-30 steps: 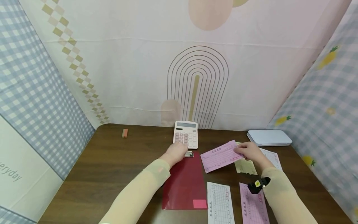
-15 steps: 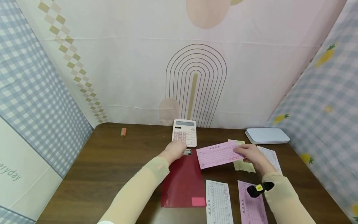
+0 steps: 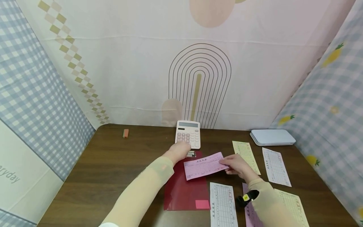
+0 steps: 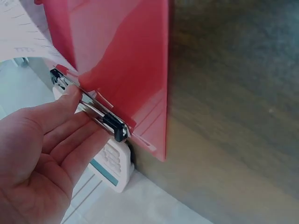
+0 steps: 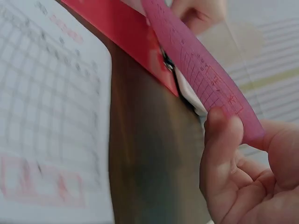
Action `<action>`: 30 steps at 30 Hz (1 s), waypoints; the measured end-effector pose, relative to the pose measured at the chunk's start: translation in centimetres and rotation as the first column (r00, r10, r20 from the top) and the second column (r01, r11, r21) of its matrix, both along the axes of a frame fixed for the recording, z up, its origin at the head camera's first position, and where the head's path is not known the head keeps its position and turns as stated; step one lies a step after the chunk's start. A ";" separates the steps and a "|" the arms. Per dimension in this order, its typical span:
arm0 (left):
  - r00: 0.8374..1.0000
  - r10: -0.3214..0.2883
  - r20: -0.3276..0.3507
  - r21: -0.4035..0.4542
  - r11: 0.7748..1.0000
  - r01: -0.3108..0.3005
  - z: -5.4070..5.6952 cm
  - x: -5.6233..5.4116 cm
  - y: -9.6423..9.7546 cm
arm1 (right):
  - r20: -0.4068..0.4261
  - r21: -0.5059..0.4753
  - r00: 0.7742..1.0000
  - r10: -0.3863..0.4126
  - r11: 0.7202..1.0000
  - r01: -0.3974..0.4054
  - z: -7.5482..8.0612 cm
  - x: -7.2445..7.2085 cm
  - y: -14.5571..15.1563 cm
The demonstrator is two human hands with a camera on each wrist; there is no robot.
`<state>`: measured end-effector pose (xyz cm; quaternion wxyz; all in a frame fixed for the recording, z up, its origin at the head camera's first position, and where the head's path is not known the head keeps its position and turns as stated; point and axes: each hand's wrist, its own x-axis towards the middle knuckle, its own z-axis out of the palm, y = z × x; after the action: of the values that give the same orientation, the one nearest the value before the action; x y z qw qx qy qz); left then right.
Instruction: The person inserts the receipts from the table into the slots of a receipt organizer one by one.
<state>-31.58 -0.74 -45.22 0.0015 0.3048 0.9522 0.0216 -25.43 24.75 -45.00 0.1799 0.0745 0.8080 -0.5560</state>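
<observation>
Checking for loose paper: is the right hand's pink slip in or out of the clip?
Out: in the head view, a gap separates the pink slip from the clip.

1. Two pink slips [image 3: 202, 167].
2. Two white slips [image 3: 223, 205].
3. Two yellow slips [image 3: 246, 155].
4. One red clipboard [image 3: 184, 193].
5. One calculator [image 3: 187, 131], at the worktop [image 3: 99, 176]'s far edge.
6. One pale case [image 3: 273, 137], far right corner.
7. One orange block [image 3: 126, 133], near the far left corner.

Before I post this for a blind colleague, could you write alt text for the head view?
A person's right hand holds a pink slip partly over a red folder, while the left hand grips the folder's metal clip. White slips and yellow slips lie to its right on a brown table, with a calculator just beyond the clip.
</observation>
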 end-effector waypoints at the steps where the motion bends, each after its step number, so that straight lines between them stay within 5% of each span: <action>1: 1.000 0.001 0.008 -0.007 1.000 -0.001 0.0 0.0 0.0 | 0.008 -0.015 1.000 -0.006 1.000 0.006 -0.2 0.1 -0.4; 4: 0.999 0.012 0.035 -0.022 1.000 -0.011 0.2 -0.2 0.1 | 0.029 -0.068 0.999 -0.022 0.997 0.024 -0.7 0.1 -1.6; 5: 1.000 0.000 0.019 -0.002 1.000 0.000 -0.8 -0.8 0.1 | 0.032 -0.085 0.999 -0.025 0.996 0.028 -0.9 0.1 -1.9; 10: 0.999 0.018 0.031 -0.011 1.000 -0.017 -0.5 -0.6 0.3 | 0.047 -0.160 0.998 -0.046 0.986 0.053 -1.7 0.1 -2.9; 12: 0.998 0.032 0.053 -0.041 0.999 -0.030 0.7 0.1 0.4 | 0.046 -0.172 0.998 -0.046 0.984 0.053 -1.9 0.1 -3.3; 30: 0.997 0.038 0.067 -0.011 0.999 -0.037 0.3 -0.4 0.3 | 0.070 -0.204 0.992 -0.103 0.972 0.115 -3.1 -0.2 -7.3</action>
<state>-31.99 -0.43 -44.92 0.0347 0.2860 0.9572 0.0272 -25.63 17.45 -48.09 0.1797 0.1162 0.7346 -0.6438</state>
